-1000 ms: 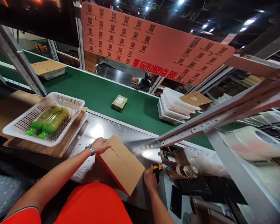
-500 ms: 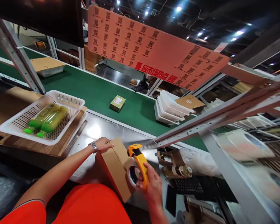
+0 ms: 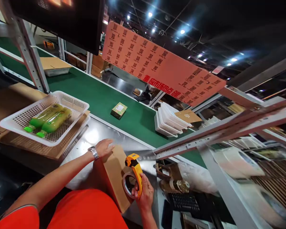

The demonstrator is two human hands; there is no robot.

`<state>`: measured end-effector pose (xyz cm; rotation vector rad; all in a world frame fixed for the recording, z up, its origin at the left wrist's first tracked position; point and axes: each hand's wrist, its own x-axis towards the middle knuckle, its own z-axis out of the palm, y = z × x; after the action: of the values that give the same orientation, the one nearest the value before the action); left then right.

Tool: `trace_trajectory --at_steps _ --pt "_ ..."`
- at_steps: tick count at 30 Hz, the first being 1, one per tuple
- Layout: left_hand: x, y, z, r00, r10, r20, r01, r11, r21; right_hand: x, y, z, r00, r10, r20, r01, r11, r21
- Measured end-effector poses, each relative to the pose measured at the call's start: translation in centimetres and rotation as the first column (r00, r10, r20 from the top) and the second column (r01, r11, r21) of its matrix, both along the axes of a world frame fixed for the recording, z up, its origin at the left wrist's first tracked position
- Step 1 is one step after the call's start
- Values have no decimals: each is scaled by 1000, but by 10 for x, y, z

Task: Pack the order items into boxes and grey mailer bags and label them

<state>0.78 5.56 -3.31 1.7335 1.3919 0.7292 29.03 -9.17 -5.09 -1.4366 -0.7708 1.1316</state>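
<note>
A brown cardboard box (image 3: 113, 173) stands at the near edge of the metal bench in front of my body. My left hand (image 3: 105, 148), with a metal watch at the wrist, grips the box at its far left edge. My right hand (image 3: 144, 191) is closed round a yellow tape dispenser (image 3: 137, 173), held over the right side of the box. Its roll of tape (image 3: 126, 183) faces the box top; whether the tape touches the cardboard I cannot tell. To the left, a white perforated basket (image 3: 72, 98) bears two green-capped bottles (image 3: 54, 120).
Beyond the bench (image 3: 91, 132) runs a green conveyor belt (image 3: 95, 90) with a small box (image 3: 119, 110) and stacked white baskets (image 3: 168, 121). A metal post (image 3: 214, 171), bottle (image 3: 173, 185) and keyboard (image 3: 184, 202) are at right. A pink code board (image 3: 157, 63) hangs above.
My view has shifted slightly. My right hand and the tape dispenser have come a little left and nearer to me, still over the box. My left hand keeps its grip.
</note>
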Motion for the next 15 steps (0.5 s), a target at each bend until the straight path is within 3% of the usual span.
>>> trace_trajectory --at_steps 2,3,5,7,11,15 --pt "17 -12 8 991 48 127 -45 999 -24 -2 -1 -1 1000 -4 -8 4 1000 -1" --pt "26 -17 11 976 54 212 -26 991 -132 -3 -2 -1 1000 13 -3 -13 1000 11" --pt "44 -26 15 926 68 371 97 909 -407 -3 -4 0 999 47 11 -48 999 19" --pt "56 -31 17 880 99 465 196 816 -544 -4 -6 3 996 85 32 -85 996 1" --pt "57 -33 17 864 121 489 184 827 -531 -7 -8 8 991 121 64 -122 993 3" --pt "51 -28 13 899 120 421 133 841 -524 -12 -4 13 984 168 62 -167 986 -21"
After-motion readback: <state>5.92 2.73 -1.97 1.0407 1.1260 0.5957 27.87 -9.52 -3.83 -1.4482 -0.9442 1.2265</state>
